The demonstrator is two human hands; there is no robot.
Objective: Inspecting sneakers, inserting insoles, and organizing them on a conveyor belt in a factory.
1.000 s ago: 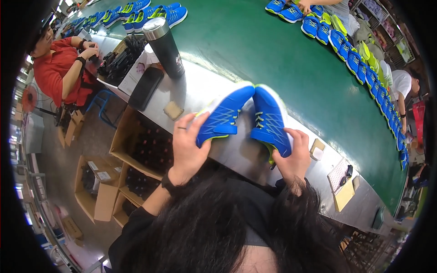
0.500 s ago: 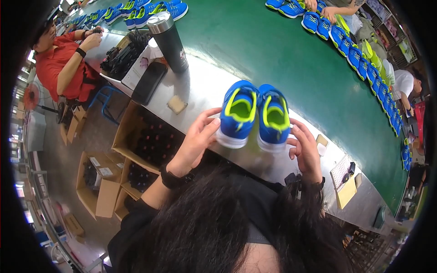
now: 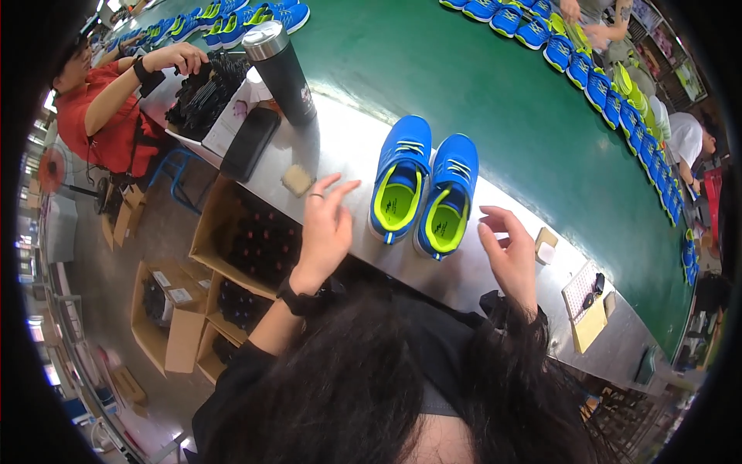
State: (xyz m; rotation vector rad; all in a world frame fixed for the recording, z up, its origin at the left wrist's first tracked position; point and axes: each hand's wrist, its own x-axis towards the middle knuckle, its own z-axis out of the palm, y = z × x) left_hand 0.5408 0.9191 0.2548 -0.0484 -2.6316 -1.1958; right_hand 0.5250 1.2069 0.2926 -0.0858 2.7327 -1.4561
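Your left hand (image 3: 325, 236) and right hand (image 3: 510, 255) both hold nothing, fingers loosely bent and just apart from the left shoe (image 3: 402, 155) and right shoe (image 3: 456, 166), which stand upright side by side between them on the metal worktop (image 3: 352, 151). With heels toward you and toes toward the green surface (image 3: 433, 69), the pair probably sits this way so that you can look straight into both collars, where the lime insoles (image 3: 403, 193) carry small dark printed marks (image 3: 393, 207). White labels (image 3: 180, 295) on a cardboard box (image 3: 182, 340) below left are too small to read.
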